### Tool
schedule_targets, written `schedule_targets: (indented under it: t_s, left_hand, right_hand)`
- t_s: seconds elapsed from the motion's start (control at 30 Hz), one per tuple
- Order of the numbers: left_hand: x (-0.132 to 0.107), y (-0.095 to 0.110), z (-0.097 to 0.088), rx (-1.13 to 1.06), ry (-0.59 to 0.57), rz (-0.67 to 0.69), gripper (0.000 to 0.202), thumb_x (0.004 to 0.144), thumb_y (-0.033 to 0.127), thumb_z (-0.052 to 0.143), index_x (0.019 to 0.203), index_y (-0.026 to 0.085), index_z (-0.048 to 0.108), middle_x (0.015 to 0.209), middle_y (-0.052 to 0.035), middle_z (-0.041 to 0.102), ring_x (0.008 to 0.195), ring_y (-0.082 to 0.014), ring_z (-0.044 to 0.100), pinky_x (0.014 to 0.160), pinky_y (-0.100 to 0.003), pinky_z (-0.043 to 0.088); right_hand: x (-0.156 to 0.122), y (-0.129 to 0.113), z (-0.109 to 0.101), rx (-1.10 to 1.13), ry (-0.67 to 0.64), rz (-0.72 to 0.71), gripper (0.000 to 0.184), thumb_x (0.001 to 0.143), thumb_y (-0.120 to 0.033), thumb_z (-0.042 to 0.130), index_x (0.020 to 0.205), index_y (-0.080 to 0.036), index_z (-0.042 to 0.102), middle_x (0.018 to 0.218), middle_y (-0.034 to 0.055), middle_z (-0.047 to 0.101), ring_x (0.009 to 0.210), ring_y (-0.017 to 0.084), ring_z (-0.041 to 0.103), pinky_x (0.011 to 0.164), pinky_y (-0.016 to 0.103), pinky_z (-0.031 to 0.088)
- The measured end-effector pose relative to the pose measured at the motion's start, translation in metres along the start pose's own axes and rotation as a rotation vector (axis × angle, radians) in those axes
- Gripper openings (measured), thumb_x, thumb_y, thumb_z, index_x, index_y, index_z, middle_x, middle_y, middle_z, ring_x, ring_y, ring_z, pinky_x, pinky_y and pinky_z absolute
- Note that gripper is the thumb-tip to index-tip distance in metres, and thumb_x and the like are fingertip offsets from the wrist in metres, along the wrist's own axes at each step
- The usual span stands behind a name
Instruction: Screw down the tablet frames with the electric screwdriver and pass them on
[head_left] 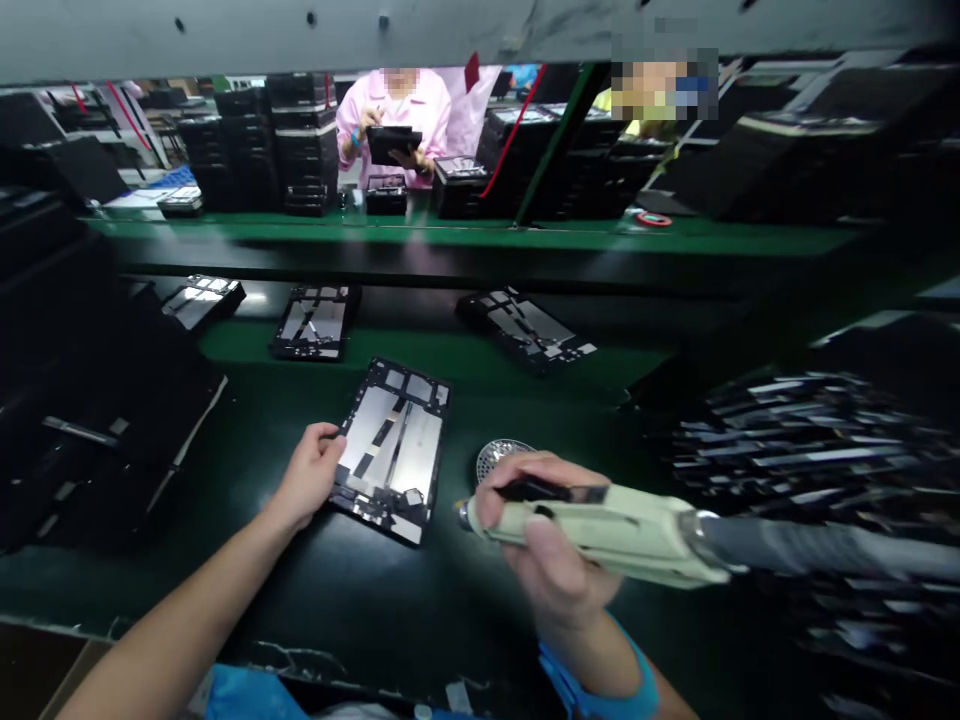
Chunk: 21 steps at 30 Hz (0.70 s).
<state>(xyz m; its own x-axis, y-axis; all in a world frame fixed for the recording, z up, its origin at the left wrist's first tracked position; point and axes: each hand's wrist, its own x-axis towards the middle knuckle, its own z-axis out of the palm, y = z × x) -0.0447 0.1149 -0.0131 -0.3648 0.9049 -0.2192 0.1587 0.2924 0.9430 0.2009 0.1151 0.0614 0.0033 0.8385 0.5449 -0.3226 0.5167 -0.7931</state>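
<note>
An opened tablet [420, 440] lies on the dark green work surface, its silver inner plates and black frame facing up. My left hand [309, 478] grips its left edge, thumb on top and fingers curled at the side. In my right hand [555, 540] is a pale green electric screwdriver [637, 535], held nearly level with the fingers wrapped round its body. Its tip points left, close to the tablet's lower right side but apart from it. Just behind that hand sits a round metal dish [499, 455] with a pattern of holes, partly covered by the fingers.
More opened tablets [313, 322] lie along the conveyor [420, 345] at the back. Dark stacked trays [90, 380] rise on my left; a blurred stack of parts [795, 430] stands on my right. Across the line, a person in pink [431, 105] holds a dark device. A beam [450, 35] crosses above.
</note>
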Motion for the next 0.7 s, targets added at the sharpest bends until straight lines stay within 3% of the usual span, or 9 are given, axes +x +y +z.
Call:
schedule_targets:
  t_s: [0.07,0.17,0.23,0.33,0.43,0.53,0.63,0.7]
  left_hand:
    - [0.015,0.005,-0.013,-0.084,0.046,-0.034,0.055,0.089,0.058,0.064,0.125,0.018,0.057,0.078,-0.0011,0.066,0.056,-0.0155,0.06,0.05,-0.025,0.043]
    - [0.06,0.021,-0.021,-0.147,0.125,-0.036,0.053,0.091,0.053,0.068,0.127,0.016,0.059,0.086,-0.0024,0.068,0.064,-0.0137,0.063,0.056,-0.024,0.049]
    - [0.099,0.037,-0.012,-0.143,0.154,-0.021,0.043,0.096,0.045,0.067,0.126,0.015,0.06,0.095,-0.0043,0.068,0.073,-0.0141,0.066,0.065,-0.026,0.054]
    - [0.154,0.059,0.016,-0.082,0.166,0.023,0.034,0.101,0.039,0.064,0.125,0.015,0.063,0.112,-0.0079,0.068,0.091,-0.018,0.068,0.079,-0.035,0.06]
    - [0.195,0.078,0.03,0.031,0.196,0.09,0.034,0.1,0.039,0.066,0.125,0.015,0.065,0.124,-0.01,0.067,0.107,-0.0228,0.068,0.092,-0.044,0.059]
    - [0.222,0.089,0.004,0.171,0.292,0.13,0.037,0.1,0.037,0.067,0.13,0.017,0.063,0.137,-0.0119,0.062,0.121,-0.0272,0.063,0.103,-0.05,0.054]
    - [0.236,0.092,-0.049,0.294,0.413,0.095,0.044,0.099,0.037,0.067,0.138,0.017,0.059,0.144,-0.0135,0.056,0.127,-0.0299,0.059,0.105,-0.054,0.053]
    - [0.24,0.089,-0.079,0.359,0.433,0.072,0.044,0.099,0.037,0.067,0.137,0.016,0.059,0.141,-0.0136,0.058,0.123,-0.029,0.061,0.103,-0.052,0.054]
  right_hand:
    - [0.006,0.0,-0.009,-0.006,0.072,0.004,0.023,0.088,-0.032,0.072,0.11,-0.026,0.068,0.09,0.0035,0.067,0.053,0.015,0.064,0.047,0.032,0.055]
    - [0.009,0.01,-0.018,-0.051,0.129,0.071,0.02,0.087,-0.032,0.072,0.104,-0.024,0.068,0.078,0.0012,0.067,0.052,0.016,0.062,0.045,0.03,0.052]
    - [0.008,0.017,-0.022,-0.104,0.131,0.083,0.02,0.087,-0.03,0.072,0.105,-0.023,0.067,0.075,0.0005,0.067,0.053,0.016,0.063,0.048,0.03,0.052]
    - [0.007,0.023,-0.028,-0.181,0.137,0.07,0.02,0.087,-0.027,0.073,0.106,-0.023,0.068,0.08,0.0013,0.069,0.054,0.016,0.064,0.049,0.03,0.053]
    - [0.009,0.024,-0.034,-0.241,0.152,0.066,0.019,0.087,-0.025,0.073,0.105,-0.023,0.069,0.08,0.0016,0.07,0.053,0.016,0.064,0.048,0.03,0.054]
    - [0.011,0.022,-0.038,-0.302,0.158,0.054,0.019,0.087,-0.026,0.073,0.105,-0.023,0.069,0.077,0.0015,0.069,0.054,0.017,0.065,0.05,0.031,0.056]
    - [0.012,0.02,-0.041,-0.36,0.158,0.049,0.018,0.087,-0.028,0.072,0.104,-0.022,0.07,0.08,0.0034,0.071,0.057,0.018,0.066,0.055,0.034,0.058]
    - [0.011,0.02,-0.044,-0.385,0.152,0.053,0.019,0.087,-0.03,0.072,0.103,-0.021,0.07,0.085,0.0065,0.073,0.063,0.02,0.068,0.058,0.035,0.059]
